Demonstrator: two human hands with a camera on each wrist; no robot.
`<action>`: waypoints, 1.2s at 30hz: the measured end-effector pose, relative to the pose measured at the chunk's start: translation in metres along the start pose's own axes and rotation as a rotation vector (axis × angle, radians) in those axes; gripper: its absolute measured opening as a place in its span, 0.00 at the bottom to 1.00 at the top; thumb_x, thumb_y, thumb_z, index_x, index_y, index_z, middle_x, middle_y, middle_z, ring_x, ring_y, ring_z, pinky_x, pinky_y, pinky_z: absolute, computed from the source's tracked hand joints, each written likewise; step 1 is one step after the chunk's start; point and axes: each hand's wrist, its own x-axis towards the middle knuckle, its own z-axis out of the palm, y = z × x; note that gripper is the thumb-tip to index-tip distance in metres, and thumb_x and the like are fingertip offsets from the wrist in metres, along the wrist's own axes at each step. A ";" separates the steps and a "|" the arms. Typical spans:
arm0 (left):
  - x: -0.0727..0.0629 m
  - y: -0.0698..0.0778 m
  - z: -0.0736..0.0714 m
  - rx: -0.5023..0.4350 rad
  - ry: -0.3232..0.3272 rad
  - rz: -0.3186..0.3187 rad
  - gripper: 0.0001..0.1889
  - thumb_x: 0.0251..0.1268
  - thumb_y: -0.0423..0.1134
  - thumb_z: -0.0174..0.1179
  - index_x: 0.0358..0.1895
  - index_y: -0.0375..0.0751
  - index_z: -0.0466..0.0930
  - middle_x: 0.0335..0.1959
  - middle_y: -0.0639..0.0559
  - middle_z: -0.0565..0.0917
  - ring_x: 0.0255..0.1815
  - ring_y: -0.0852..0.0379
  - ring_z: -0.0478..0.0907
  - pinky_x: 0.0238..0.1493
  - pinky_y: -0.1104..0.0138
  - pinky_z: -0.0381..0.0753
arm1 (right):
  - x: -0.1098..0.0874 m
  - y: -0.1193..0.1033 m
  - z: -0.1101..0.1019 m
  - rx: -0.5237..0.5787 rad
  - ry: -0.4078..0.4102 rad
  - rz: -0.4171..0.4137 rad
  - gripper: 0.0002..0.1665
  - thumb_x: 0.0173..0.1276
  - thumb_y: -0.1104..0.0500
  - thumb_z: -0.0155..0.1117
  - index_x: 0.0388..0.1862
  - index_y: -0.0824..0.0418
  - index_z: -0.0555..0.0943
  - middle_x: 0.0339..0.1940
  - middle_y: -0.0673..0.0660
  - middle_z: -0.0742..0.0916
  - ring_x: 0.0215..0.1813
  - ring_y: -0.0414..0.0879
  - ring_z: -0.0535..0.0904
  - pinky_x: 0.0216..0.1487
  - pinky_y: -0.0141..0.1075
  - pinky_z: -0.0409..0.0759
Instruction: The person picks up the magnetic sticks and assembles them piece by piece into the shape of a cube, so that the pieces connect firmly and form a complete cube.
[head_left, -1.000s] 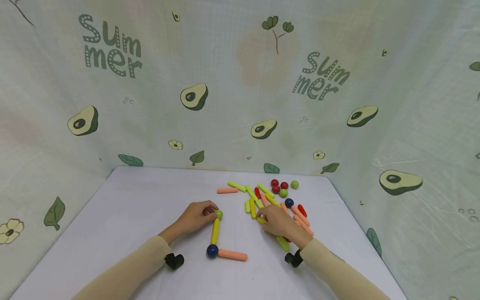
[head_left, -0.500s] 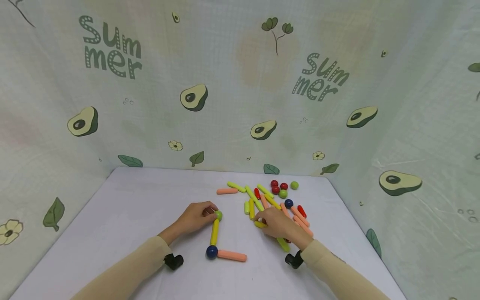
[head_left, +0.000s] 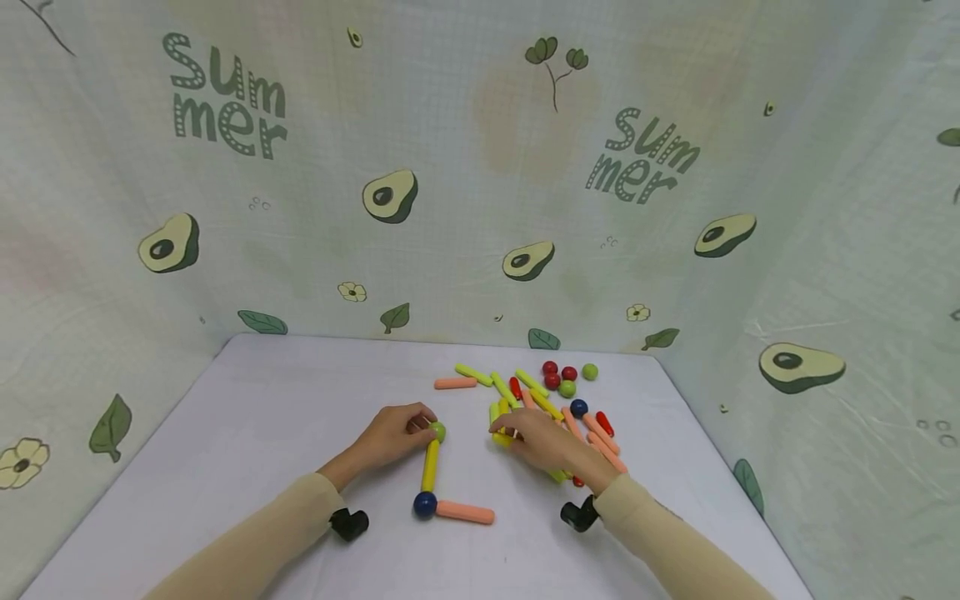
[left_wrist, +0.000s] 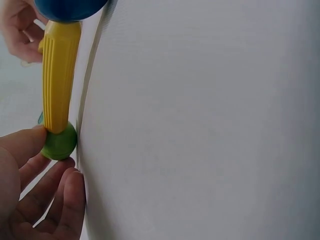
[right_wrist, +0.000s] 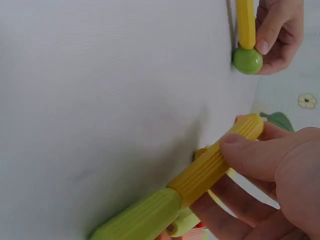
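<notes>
With thumb and fingers my left hand (head_left: 393, 433) pinches a green ball (left_wrist: 60, 145). A ribbed yellow rod (left_wrist: 60, 75) runs from that ball to a dark blue ball (head_left: 425, 504). From the blue ball a salmon-pink rod (head_left: 465, 512) points right along the table. My right hand (head_left: 542, 439) holds another ribbed yellow rod (right_wrist: 210, 162), thumb on its near side, fingers behind. In the right wrist view, this rod's lower end meets or overlaps a lime-green rod (right_wrist: 140, 217). The palm hides part of the pile in the head view.
Loose rods in pink, yellow, lime and red lie around the right hand, including a pink rod (head_left: 455, 383) farther back. Red balls (head_left: 552, 381), green balls (head_left: 590, 372) and a blue ball (head_left: 579, 408) sit at back right. A patterned cloth (head_left: 450, 250) backs the white table (head_left: 300, 392).
The right hand has drawn slightly left from the pile, bringing a yellow rod with it. The left hand stays on the green ball, and the joined pieces have kept their place.
</notes>
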 end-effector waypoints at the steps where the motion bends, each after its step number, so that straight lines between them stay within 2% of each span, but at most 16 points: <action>1: 0.000 0.000 0.000 0.002 -0.001 -0.001 0.09 0.73 0.43 0.70 0.52 0.50 0.87 0.42 0.59 0.88 0.43 0.62 0.81 0.49 0.63 0.84 | 0.001 0.001 0.002 0.006 0.001 -0.005 0.19 0.76 0.71 0.66 0.63 0.62 0.85 0.52 0.55 0.88 0.53 0.51 0.83 0.57 0.46 0.84; 7: 0.000 0.000 -0.001 -0.001 -0.002 -0.001 0.09 0.73 0.43 0.70 0.52 0.50 0.87 0.41 0.59 0.88 0.42 0.62 0.81 0.49 0.62 0.83 | 0.004 0.009 0.011 0.051 0.028 -0.031 0.18 0.75 0.68 0.68 0.61 0.59 0.86 0.52 0.51 0.88 0.52 0.46 0.83 0.56 0.42 0.84; 12: 0.000 0.001 -0.001 0.003 0.002 -0.001 0.09 0.73 0.43 0.70 0.52 0.49 0.87 0.42 0.59 0.88 0.42 0.62 0.81 0.49 0.62 0.83 | 0.005 0.013 0.014 0.055 0.027 -0.079 0.17 0.76 0.66 0.68 0.61 0.57 0.87 0.55 0.51 0.89 0.57 0.46 0.84 0.61 0.43 0.84; 17: 0.000 0.002 -0.001 0.010 0.003 -0.009 0.09 0.73 0.43 0.70 0.52 0.49 0.87 0.42 0.59 0.88 0.43 0.62 0.80 0.49 0.62 0.83 | 0.005 0.010 0.017 0.005 0.003 -0.042 0.17 0.78 0.63 0.67 0.62 0.53 0.87 0.56 0.49 0.89 0.59 0.45 0.83 0.63 0.43 0.83; 25: 0.001 0.002 -0.001 0.006 0.005 -0.014 0.09 0.73 0.43 0.70 0.52 0.50 0.87 0.42 0.59 0.88 0.43 0.61 0.80 0.50 0.61 0.83 | 0.006 0.006 0.019 -0.143 0.029 0.003 0.17 0.77 0.58 0.69 0.62 0.47 0.88 0.50 0.47 0.88 0.51 0.43 0.82 0.53 0.42 0.84; 33: 0.001 0.002 -0.001 0.003 0.003 -0.011 0.09 0.72 0.43 0.71 0.51 0.49 0.87 0.42 0.59 0.88 0.42 0.62 0.80 0.49 0.62 0.83 | 0.009 0.005 0.022 -0.258 0.039 0.024 0.17 0.76 0.54 0.70 0.62 0.43 0.88 0.45 0.47 0.87 0.43 0.41 0.79 0.41 0.33 0.78; 36: 0.000 0.002 -0.001 -0.001 0.000 -0.011 0.09 0.72 0.42 0.71 0.52 0.49 0.87 0.42 0.59 0.88 0.42 0.62 0.80 0.49 0.62 0.83 | 0.009 0.004 0.023 -0.280 0.037 0.024 0.17 0.76 0.54 0.70 0.62 0.43 0.88 0.45 0.47 0.88 0.43 0.41 0.80 0.41 0.33 0.79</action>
